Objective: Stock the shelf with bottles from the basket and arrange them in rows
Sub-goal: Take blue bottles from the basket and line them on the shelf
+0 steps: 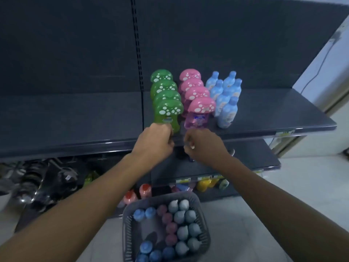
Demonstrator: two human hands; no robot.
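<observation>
A person stocking a store shelf (75, 120) sets the fronts of two rows. The left hand (155, 139) is wrapped around the base of the front green bottle (167, 114), which stands upright at the head of a green row running away beyond that hand. The right hand (204, 143) hangs curled just short of the front pink bottle (198, 116). Whether it touches or has let go of that bottle cannot be told. A double row of blue bottles (225, 103) stands beyond and to the outside of the right hand. The placing step appears nearly done. The next move likely calls for letting go of the green bottle without tipping it, then reaching down to the basket (128, 229), which sits below the forearms, still well filled.
</observation>
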